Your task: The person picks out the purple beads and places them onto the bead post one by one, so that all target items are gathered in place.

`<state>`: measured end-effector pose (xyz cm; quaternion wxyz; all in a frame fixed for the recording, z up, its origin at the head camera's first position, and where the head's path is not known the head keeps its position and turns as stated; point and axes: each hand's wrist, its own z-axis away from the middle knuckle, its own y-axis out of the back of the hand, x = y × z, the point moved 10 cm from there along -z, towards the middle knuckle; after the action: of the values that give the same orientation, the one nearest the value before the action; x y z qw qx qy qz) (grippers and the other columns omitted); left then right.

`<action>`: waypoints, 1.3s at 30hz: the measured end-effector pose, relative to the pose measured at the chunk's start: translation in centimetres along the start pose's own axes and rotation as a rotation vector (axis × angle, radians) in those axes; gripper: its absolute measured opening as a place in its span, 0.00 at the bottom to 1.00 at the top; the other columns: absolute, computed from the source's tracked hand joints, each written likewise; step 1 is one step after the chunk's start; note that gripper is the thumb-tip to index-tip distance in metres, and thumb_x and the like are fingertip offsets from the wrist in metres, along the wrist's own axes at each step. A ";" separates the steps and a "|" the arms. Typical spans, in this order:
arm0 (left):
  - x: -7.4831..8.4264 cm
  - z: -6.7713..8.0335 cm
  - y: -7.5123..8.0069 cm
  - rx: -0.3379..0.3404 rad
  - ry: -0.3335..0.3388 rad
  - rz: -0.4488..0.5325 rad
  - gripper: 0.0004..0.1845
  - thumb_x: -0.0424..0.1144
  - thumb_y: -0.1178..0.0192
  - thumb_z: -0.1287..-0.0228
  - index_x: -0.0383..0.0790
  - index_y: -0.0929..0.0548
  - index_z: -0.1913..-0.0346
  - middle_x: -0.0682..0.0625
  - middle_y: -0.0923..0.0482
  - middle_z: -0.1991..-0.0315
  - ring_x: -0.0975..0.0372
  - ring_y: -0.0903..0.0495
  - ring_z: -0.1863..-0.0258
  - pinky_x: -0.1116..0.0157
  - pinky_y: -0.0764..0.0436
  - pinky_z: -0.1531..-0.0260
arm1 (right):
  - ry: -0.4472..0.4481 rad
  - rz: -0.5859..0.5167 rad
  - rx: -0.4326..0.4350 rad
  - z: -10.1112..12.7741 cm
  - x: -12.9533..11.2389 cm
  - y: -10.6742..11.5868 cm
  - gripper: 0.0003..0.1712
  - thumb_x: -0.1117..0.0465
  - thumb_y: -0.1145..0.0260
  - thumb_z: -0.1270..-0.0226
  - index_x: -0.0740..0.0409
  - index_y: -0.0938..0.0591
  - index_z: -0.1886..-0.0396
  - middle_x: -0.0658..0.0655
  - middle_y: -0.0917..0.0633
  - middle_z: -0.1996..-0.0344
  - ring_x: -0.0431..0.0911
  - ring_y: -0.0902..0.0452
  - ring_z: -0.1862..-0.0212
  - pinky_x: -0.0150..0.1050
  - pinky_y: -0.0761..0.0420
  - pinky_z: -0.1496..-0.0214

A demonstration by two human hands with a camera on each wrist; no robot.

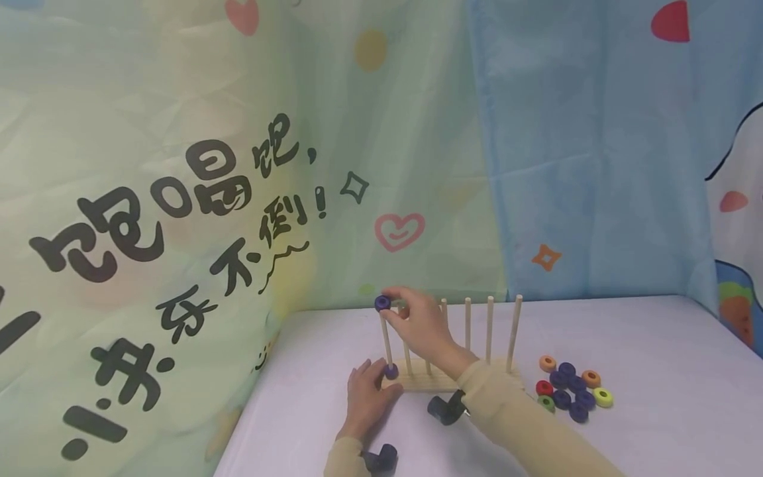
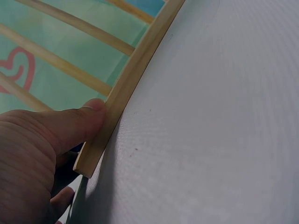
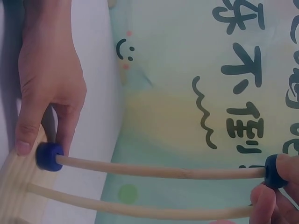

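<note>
My right hand [image 1: 422, 326] pinches a dark blue ring [image 3: 272, 171] between thumb and fingers at the top of the leftmost wooden peg [image 3: 182, 173]. In the right wrist view the peg's tip meets the ring; how far the ring is over it cannot be made out. Another blue ring [image 1: 391, 373] sits round the foot of this same peg. My left hand [image 1: 365, 399] holds the left end of the wooden base [image 2: 128, 83], its thumb against the front edge and its other fingers partly hidden round the end. Several more pegs stand upright in a row along the base.
Right of the base, loose rings lie in a cluster: several blue rings [image 1: 562, 399], orange rings [image 1: 591, 378], a red ring [image 1: 544, 388], a green ring [image 1: 545, 404] and a yellow ring [image 1: 603, 397]. A printed curtain [image 1: 381, 146] hangs behind the white table [image 1: 673, 344].
</note>
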<state>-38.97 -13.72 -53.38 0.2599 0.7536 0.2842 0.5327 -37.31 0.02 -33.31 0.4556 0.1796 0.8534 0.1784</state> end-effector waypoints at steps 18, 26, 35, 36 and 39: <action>0.4 0.1 0.2 0.002 0.000 0.004 0.28 0.45 0.29 0.50 0.44 0.19 0.42 0.44 0.20 0.42 0.41 0.33 0.33 0.38 0.49 0.30 | -0.043 -0.036 0.019 -0.5 1.0 -0.8 0.18 0.60 0.30 0.38 0.53 0.17 0.47 0.51 0.13 0.55 0.37 0.28 0.79 0.31 0.30 0.81; 0.5 0.3 0.4 0.025 -0.031 0.004 0.24 0.45 0.28 0.51 0.44 0.17 0.48 0.42 0.19 0.43 0.39 0.32 0.35 0.36 0.48 0.31 | -0.039 -0.007 0.008 -0.4 1.3 -1.2 0.18 0.59 0.29 0.39 0.51 0.17 0.48 0.49 0.13 0.57 0.38 0.31 0.78 0.31 0.30 0.80; 0.4 0.2 0.2 0.021 -0.032 0.004 0.26 0.46 0.28 0.50 0.44 0.18 0.46 0.43 0.20 0.43 0.40 0.32 0.35 0.37 0.48 0.31 | -0.049 0.018 0.005 -0.2 1.8 -1.4 0.18 0.57 0.29 0.39 0.52 0.17 0.48 0.50 0.13 0.56 0.38 0.30 0.77 0.32 0.30 0.79; 0.4 0.2 0.2 0.023 -0.033 0.000 0.26 0.46 0.28 0.50 0.44 0.18 0.46 0.43 0.20 0.43 0.40 0.32 0.35 0.36 0.47 0.31 | -0.050 0.017 0.004 -0.1 1.8 -1.4 0.18 0.57 0.29 0.39 0.51 0.17 0.48 0.50 0.13 0.56 0.38 0.30 0.77 0.32 0.30 0.79; 0.3 0.3 0.2 0.020 -0.022 -0.006 0.28 0.47 0.29 0.49 0.43 0.19 0.44 0.43 0.20 0.43 0.41 0.32 0.34 0.37 0.48 0.31 | -0.058 0.014 -0.001 0.0 1.9 -1.5 0.18 0.57 0.29 0.39 0.50 0.17 0.49 0.48 0.13 0.57 0.39 0.31 0.78 0.33 0.29 0.79</action>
<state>-38.61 -13.70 -53.13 0.2569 0.7613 0.2888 0.5206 -38.50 -0.41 -35.38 0.4790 0.1903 0.8385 0.1769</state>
